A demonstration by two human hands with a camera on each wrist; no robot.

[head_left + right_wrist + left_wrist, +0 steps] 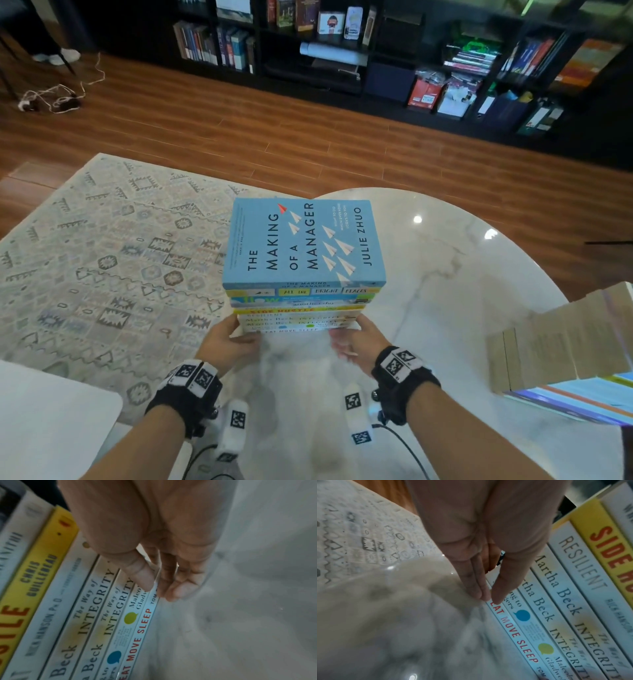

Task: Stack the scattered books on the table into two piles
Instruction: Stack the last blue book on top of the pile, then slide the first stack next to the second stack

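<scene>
A tall pile of books (303,243), topped by a blue one, stands near the left rim of the white marble table (445,274). My left hand (233,337) grips the pile's lower left corner and my right hand (356,337) its lower right corner. In the left wrist view the left hand (488,596) has its thumb on the spines and its fingers slid under the bottom book, "Eat Move Sleep" (513,632). The right hand (154,588) pinches the same bottom book (142,627) likewise. A second pile (561,349) stands at the right, page edges toward me.
A patterned rug (102,257) lies on the wooden floor left of the table. Dark bookshelves (342,51) line the far wall. A white seat (51,421) sits at lower left, and loose cables (54,97) lie on the floor far left.
</scene>
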